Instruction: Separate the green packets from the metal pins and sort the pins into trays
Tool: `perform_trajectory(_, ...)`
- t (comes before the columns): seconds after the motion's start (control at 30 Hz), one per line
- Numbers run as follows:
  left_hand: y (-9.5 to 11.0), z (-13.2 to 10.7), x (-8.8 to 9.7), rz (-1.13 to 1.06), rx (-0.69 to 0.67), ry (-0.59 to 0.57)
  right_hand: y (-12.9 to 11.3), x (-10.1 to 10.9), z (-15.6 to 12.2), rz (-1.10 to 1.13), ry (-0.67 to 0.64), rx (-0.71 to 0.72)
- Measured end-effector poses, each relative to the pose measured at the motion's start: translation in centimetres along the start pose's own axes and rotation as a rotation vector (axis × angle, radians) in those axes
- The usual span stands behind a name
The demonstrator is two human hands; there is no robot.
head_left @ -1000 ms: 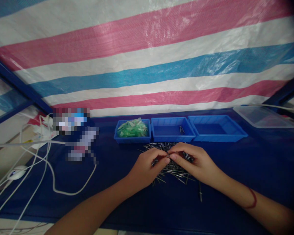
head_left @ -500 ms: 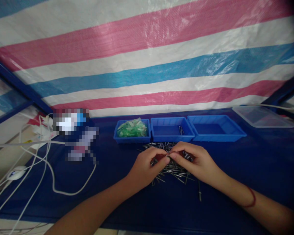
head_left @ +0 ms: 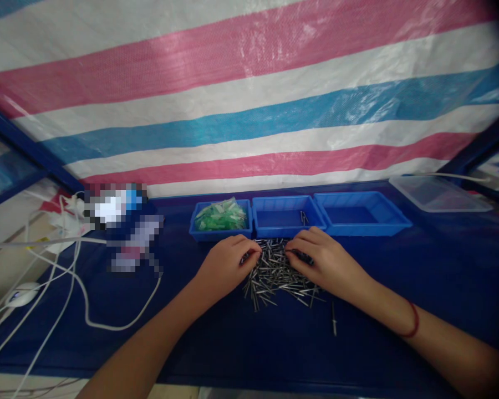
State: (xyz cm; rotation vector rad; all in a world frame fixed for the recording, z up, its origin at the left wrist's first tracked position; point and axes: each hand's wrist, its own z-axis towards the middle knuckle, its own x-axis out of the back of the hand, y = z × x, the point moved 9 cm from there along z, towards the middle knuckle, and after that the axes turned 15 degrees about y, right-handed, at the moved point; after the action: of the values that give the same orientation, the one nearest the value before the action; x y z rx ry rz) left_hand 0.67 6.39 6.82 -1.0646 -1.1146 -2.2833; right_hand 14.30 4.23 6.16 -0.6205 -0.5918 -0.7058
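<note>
A pile of metal blind rivets [head_left: 274, 271] lies on the blue table, and one loose rivet [head_left: 334, 320] rests apart, nearer to me. At the pile's left side is my left hand [head_left: 229, 259], its thumb and forefinger pinched together. Across from it, my right hand [head_left: 326, 257] is also in a pinch over the pile's right side. A gap separates the two hands. What sits between the fingertips of either hand is too small to make out.
Behind the pile stand a blue bin [head_left: 220, 235] of green plastic packets, a middle bin [head_left: 289, 227] with a few rivets, and a right bin [head_left: 361, 228]. A clear lid [head_left: 438, 195] lies at the back right. White cables [head_left: 108, 326] cross the left side.
My hands have drawn apart from where their fingertips met over the pile. The left went left, and the right went slightly up and left. More of the pile shows between them.
</note>
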Motion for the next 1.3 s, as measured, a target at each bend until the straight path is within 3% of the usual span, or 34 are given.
perform_trajectory(0.2, 1.3, -1.5, -1.9, 0.103, -0.198, -0.238, -0.5, 0.2, 0.0, 0.019, 0.004, 0.012)
perform_trajectory(0.53, 1.9, -1.9, -3.0, 0.278, -0.283, -0.224, -1.4, -0.1, -0.2, 0.083, -0.030, 0.046)
perform_trajectory(0.63, 1.8, -1.3, -1.9, 0.166, -0.205, -0.183, -1.7, 0.0, -0.2, 0.103, -0.017, 0.042)
perform_trajectory(0.8, 1.2, -0.3, 0.0, -0.152, 0.053, -0.063, -2.6, 0.2, -0.3, 0.187, 0.028, 0.034)
perform_trajectory(1.03, 1.1, -1.2, -2.0, -0.438, 0.259, 0.036, -1.8, 0.8, -0.4, 0.443, 0.136, -0.195)
perform_trajectory(1.17, 0.9, -1.6, -2.4, -0.496, 0.298, 0.076, -0.6, 0.5, -0.7, 0.505, 0.161, -0.374)
perform_trajectory(1.3, 0.8, -1.8, -2.7, -0.512, 0.307, 0.083, -0.3, 0.3, -1.0, 0.558, 0.172, -0.422)
